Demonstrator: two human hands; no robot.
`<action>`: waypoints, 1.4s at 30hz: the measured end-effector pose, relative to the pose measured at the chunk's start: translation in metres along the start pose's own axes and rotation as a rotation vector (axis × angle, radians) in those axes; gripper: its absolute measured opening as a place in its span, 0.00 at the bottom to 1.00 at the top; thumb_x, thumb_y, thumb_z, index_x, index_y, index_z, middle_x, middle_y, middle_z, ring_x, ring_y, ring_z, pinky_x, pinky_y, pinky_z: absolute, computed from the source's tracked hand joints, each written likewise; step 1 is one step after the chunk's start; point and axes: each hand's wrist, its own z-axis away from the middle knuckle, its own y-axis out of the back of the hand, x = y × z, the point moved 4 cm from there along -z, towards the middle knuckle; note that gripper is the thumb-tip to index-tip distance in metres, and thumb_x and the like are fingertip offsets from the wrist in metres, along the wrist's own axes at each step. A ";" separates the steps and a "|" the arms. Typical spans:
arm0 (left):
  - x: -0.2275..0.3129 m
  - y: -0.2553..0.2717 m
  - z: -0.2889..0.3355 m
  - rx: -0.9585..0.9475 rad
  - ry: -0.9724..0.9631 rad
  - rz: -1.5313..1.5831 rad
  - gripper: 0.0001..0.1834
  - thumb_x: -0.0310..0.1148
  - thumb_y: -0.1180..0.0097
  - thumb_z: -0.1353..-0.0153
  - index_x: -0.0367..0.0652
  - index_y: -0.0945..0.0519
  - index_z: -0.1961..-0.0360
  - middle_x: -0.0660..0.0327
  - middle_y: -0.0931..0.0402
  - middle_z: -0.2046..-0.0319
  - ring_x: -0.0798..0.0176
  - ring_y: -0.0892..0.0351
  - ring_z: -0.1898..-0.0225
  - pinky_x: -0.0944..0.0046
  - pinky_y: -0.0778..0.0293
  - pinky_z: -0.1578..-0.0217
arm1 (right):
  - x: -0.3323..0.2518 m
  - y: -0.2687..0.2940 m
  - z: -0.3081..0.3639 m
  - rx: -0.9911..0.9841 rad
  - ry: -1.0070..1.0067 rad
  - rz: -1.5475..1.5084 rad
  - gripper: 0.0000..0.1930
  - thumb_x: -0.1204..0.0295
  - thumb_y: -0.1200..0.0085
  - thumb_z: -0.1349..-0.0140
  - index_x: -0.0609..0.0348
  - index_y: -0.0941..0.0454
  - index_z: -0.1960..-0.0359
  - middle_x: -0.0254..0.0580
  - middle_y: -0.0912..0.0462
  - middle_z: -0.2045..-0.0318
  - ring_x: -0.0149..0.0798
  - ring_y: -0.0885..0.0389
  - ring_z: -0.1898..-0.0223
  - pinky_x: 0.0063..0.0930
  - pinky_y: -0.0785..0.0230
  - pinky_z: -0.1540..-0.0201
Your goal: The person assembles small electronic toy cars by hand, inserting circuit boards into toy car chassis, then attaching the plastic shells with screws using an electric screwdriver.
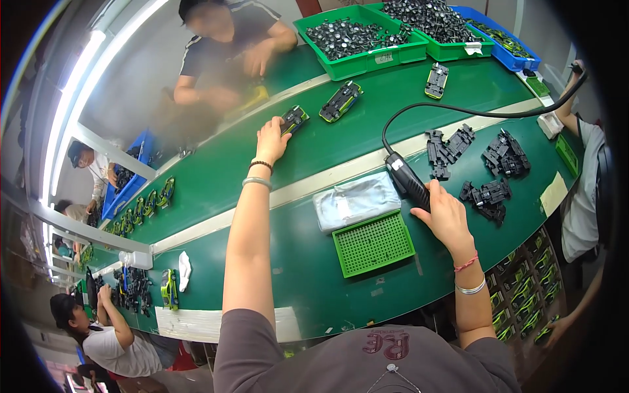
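My left hand (271, 141) stretches far out over the green belt, its fingers closed on the near end of an upturned toy car (295, 120) with a black underside and green body. My right hand (448, 217) is wrapped round the lower part of a black corded electric screwdriver (407, 179), held above the near bench. Further along the belt lie a second upturned toy car (341, 101) and a third one (436, 80). To the right of the screwdriver are loose piles of black plastic car chassis (506, 155).
A green perforated tray (373, 243) and a pale blue wrapped bundle (357, 202) lie before me. The screwdriver's cable (472, 112) arches rightward. Green bins (367, 60) of small parts and a blue bin (501, 39) stand at the back. Co-workers sit across and to both sides.
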 end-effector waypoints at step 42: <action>0.178 0.040 0.114 -0.263 -0.134 0.523 0.13 0.39 0.36 0.54 0.39 0.21 0.82 0.55 0.25 0.71 0.53 0.25 0.67 0.59 0.29 0.66 | -0.014 -0.006 0.008 0.289 0.039 -1.411 0.57 0.19 0.64 0.72 0.65 0.35 0.57 0.41 0.30 0.72 0.36 0.29 0.71 0.31 0.33 0.64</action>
